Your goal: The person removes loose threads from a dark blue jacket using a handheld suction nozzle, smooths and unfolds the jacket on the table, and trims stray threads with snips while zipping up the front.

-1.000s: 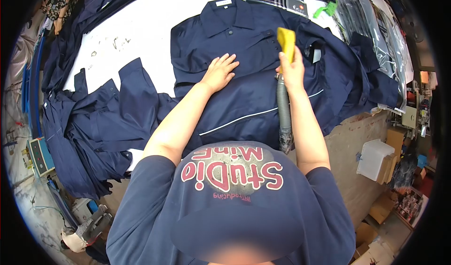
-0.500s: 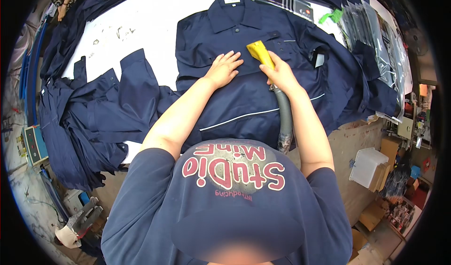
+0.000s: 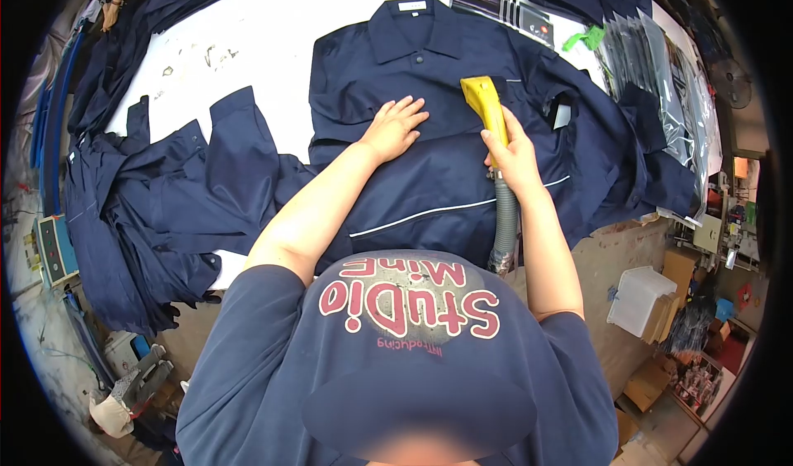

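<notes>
Mid-frame, left hand (image 3: pixel 394 130) lies flat on soft-looking navy cloth shirt (image 3: pixel 442 148); right hand (image 3: pixel 514 152) grips yellow plastic nozzle (image 3: pixel 486 105), best held low.

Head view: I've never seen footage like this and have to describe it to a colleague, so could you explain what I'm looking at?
There is no machine arm here: these are a person's two bare hands. The camera is worn on the head and looks forward and down, so the person's own printed T-shirt fills the lower middle.

Ahead is a white work surface. On it lies a navy collared garment, spread out, with more navy clothing bunched to the left and clear plastic packets at the far right.

The left hand rests flat on the garment, fingers spread. The right hand grips a yellow nozzle, which is joined to a grey ribbed hose.
</notes>
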Available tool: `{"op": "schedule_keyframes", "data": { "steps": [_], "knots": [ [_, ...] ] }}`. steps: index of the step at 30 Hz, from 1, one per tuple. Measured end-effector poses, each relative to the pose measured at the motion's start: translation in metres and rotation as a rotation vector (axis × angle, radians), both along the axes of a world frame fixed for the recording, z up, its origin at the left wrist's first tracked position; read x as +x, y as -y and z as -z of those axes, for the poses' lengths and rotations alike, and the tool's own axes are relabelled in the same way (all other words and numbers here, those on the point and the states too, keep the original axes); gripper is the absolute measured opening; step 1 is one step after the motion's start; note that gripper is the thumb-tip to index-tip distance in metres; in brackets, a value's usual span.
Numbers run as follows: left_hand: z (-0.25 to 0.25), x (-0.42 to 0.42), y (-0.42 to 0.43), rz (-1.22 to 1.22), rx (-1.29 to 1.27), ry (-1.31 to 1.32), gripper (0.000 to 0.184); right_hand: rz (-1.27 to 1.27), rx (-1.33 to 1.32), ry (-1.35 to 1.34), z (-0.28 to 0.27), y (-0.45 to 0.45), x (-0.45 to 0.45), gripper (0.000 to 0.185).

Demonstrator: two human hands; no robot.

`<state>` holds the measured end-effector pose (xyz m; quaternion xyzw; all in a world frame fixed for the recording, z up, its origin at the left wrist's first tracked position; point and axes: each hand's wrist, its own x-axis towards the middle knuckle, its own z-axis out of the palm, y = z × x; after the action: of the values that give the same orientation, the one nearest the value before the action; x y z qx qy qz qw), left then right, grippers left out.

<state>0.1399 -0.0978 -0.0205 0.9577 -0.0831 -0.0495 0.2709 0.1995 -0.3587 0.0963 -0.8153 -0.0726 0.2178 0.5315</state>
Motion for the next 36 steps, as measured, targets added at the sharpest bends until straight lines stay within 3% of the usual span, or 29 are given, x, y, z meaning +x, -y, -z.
{"op": "schedule_keyframes", "data": {
  "steps": [6, 14, 18, 25, 28, 32, 36],
  "knots": [
    [-0.003, 0.003, 0.0, 0.008, 0.017, -0.017, 0.049, 0.355, 0.253, 0.209, 0.002, 0.017, 0.004, 0.06],
    [-0.009, 0.055, 0.023, 0.1, 0.089, 0.127, 0.048, 0.068, 0.071, -0.068, 0.005, 0.023, 0.005, 0.067],
    [0.0, 0.064, 0.029, 0.101, 0.163, 0.03, 0.06, -0.016, -0.06, -0.041, 0.026, 0.004, 0.031, 0.067],
    [-0.007, 0.064, 0.029, 0.094, 0.194, -0.024, 0.064, 0.308, 0.205, 0.176, 0.045, -0.006, 0.067, 0.067],
    [-0.009, 0.066, 0.031, 0.087, 0.219, -0.038, 0.066, 0.252, 0.194, 0.114, 0.017, 0.009, 0.05, 0.067],
    [-0.017, 0.074, 0.037, 0.079, 0.281, -0.086, 0.07, 0.015, -0.006, -0.025, 0.02, 0.016, 0.044, 0.07],
    [-0.024, 0.078, 0.04, 0.088, 0.314, -0.128, 0.073, 0.094, 0.054, 0.08, 0.044, -0.004, 0.073, 0.069]
  ]
}}
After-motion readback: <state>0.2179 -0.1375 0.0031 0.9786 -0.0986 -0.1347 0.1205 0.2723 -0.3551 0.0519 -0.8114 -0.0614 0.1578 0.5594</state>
